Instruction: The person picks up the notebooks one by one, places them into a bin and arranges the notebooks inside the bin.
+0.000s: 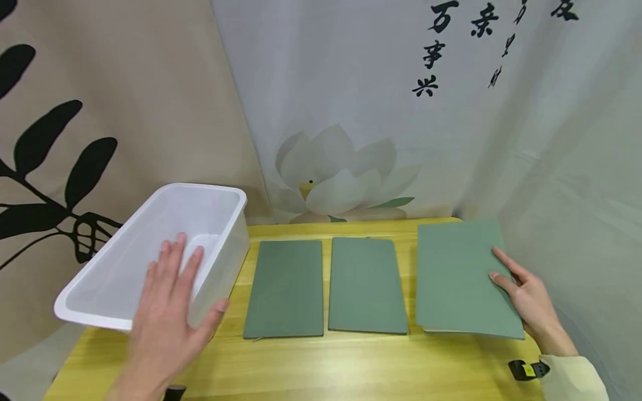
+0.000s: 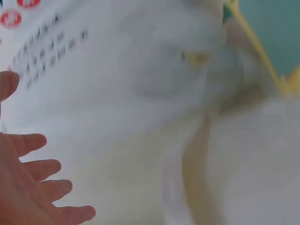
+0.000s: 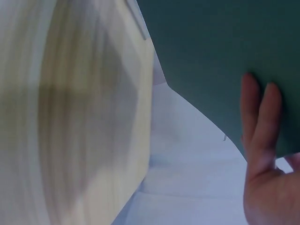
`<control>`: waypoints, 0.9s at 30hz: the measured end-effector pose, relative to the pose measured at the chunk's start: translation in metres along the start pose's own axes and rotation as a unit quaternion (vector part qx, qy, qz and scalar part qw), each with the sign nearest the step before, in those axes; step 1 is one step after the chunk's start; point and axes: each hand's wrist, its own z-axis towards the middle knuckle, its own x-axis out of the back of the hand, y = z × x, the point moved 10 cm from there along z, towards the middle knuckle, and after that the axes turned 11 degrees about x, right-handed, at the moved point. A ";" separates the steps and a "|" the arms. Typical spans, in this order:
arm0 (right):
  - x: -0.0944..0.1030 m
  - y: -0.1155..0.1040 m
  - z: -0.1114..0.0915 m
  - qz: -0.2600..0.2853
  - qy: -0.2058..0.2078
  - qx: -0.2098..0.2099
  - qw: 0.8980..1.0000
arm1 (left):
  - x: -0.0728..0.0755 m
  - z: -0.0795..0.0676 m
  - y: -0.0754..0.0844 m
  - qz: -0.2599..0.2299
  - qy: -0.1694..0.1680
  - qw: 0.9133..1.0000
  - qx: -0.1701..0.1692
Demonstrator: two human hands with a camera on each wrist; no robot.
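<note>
A: Hands status?

B: Left hand (image 1: 168, 312): fingers straight and spread, holding nothing. In the head view it overlaps the near right side of the white tub (image 1: 234, 250). Contact with the rim: can't tell. Left wrist view is blurry.

A: Right hand (image 1: 531, 306)?

B: Gripping the right green notebook (image 1: 463, 278) by its right edge. Thumb on top cover; right wrist view has two fingers against the underside.

A: Is that one resting on the bench (image 1: 301, 365)?

B: Looks raised, over the right end. Pale strip visible under its lower-left corner.

A: Others?

B: Left green notebook (image 1: 284, 289) and middle green notebook (image 1: 368, 287) lie flat side by side, narrow gap, between tub and right notebook. Tub sits at the bench's left end. Printed curtain (image 1: 351, 83) behind. Black strap (image 1: 524, 370) on right wrist.
</note>
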 end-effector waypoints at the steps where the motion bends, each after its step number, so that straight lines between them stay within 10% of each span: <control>1: -0.001 -0.003 0.000 0.002 0.004 0.003 1.000 | 0.012 0.002 -0.014 0.000 0.018 1.000 0.017; 6: -0.004 -0.016 0.002 0.036 0.023 0.012 0.999 | 0.050 0.004 -0.108 0.030 0.045 0.985 0.165; 13: -0.010 -0.031 0.005 0.139 0.043 0.014 0.989 | 0.045 -0.024 -0.216 0.076 -0.054 0.944 0.316; 18: -0.019 -0.042 0.002 0.144 0.045 0.020 0.988 | 0.031 -0.036 -0.247 0.045 -0.106 0.941 0.317; 27: -0.038 -0.070 0.010 0.163 0.056 0.050 0.984 | 0.019 -0.021 -0.252 0.021 -0.154 0.947 0.282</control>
